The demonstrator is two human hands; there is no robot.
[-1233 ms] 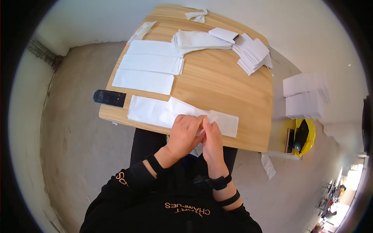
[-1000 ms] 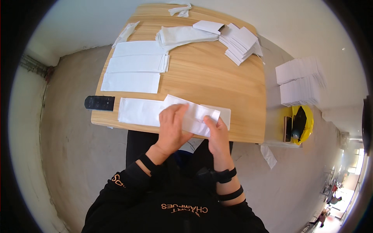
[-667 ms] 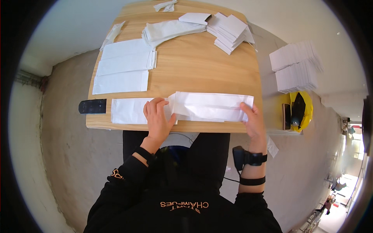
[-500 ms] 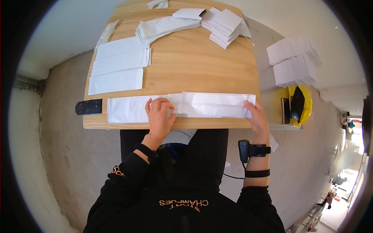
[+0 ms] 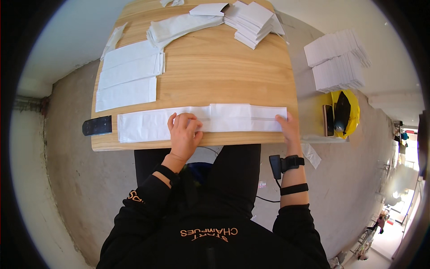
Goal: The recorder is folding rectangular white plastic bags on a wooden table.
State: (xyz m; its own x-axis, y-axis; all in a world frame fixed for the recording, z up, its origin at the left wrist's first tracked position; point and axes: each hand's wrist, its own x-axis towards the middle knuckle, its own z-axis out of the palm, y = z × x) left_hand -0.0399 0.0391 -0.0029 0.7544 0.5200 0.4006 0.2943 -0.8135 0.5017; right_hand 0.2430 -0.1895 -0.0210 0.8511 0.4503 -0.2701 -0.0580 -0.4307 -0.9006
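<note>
**Two hands flat on a long white strip**

A long white paper strip [image 5: 224,120] lies along the near edge of the wooden table [image 5: 224,76]; the left hand [image 5: 183,134] presses down on its middle with fingers spread and palm flat, gripping nothing; the right hand [image 5: 289,127] rests open on the strip's right end, fingertips on the paper, not closed around it. A black flat object [image 5: 96,126] sits just beside the strip's left end; three white sheets [image 5: 130,74] lie further back on the left; a stack of folded white papers [image 5: 253,18] sits at the far edge; a yellow bowl-like thing [image 5: 345,114] lies off the table to the right.
</note>
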